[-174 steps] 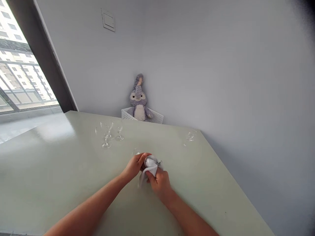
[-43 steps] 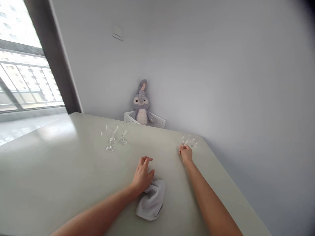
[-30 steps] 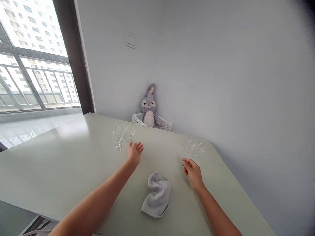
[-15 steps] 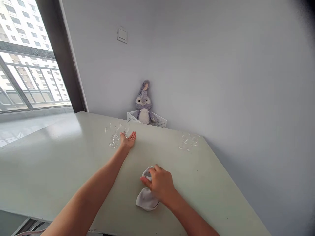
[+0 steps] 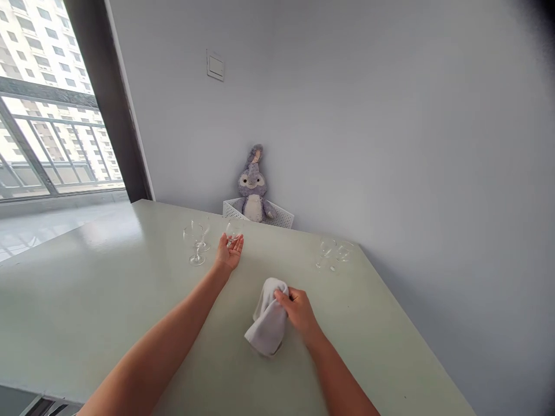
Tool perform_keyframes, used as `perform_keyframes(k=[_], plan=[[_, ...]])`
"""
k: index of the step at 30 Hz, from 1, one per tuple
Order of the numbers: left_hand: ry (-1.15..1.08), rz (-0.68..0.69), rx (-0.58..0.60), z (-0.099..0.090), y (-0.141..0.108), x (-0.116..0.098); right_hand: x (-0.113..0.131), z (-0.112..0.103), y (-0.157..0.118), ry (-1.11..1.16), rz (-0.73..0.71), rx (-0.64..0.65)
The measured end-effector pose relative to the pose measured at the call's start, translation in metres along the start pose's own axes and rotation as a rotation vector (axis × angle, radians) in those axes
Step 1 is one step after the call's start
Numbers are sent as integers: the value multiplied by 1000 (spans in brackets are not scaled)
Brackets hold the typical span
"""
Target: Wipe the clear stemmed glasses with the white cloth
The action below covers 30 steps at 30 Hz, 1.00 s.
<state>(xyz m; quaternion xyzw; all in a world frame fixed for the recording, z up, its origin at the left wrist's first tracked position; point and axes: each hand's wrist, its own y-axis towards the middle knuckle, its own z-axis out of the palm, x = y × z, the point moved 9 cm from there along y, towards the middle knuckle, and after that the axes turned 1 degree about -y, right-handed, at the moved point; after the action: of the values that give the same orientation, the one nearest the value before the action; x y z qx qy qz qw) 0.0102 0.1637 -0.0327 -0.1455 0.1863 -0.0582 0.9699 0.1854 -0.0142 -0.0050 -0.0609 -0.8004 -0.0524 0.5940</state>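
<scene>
My left hand (image 5: 230, 252) is at the far side of the table, palm up, with its fingers around the lower part of a clear wine glass (image 5: 235, 229). The glass's stem and foot are mostly hidden by the hand. Just left of it stand two more stemmed glasses, the nearer wine glass (image 5: 193, 237) and one behind it. In the middle of the table my right hand (image 5: 299, 309) pinches the upper part of a pale grey cloth (image 5: 269, 326), which hangs in folds from thumb and fingers.
Two clear glasses (image 5: 327, 247) stand at the table's far right, by the wall. A plush toy (image 5: 253, 190) sits in a white perforated basket (image 5: 284, 218) behind the table (image 5: 359, 346). A window with a railing is at the left.
My right hand has picked up the cloth, which lay on the table. My left hand has closed around a glass and moved it slightly right, away from the other two.
</scene>
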Motion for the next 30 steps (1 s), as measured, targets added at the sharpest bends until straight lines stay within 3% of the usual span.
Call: perform_keyframes(k=[5, 11, 15, 18, 24, 30], plan=[[93, -30, 173, 23, -33, 17, -17, -19, 5, 722, 186, -119], [358, 62, 467, 48, -77, 29, -37, -32, 10, 1129, 265, -335], [503, 153, 518, 51, -95, 29, -28, -48, 10, 1187, 80, -420], [525, 147, 551, 52, -104, 33, -17, -51, 8, 1191, 1, -395], [411, 3, 559, 49, -111, 46, -14, -34, 9, 1151, 81, -265], [344, -211, 654, 52, -130, 70, -22, -46, 9, 1157, 67, -372]])
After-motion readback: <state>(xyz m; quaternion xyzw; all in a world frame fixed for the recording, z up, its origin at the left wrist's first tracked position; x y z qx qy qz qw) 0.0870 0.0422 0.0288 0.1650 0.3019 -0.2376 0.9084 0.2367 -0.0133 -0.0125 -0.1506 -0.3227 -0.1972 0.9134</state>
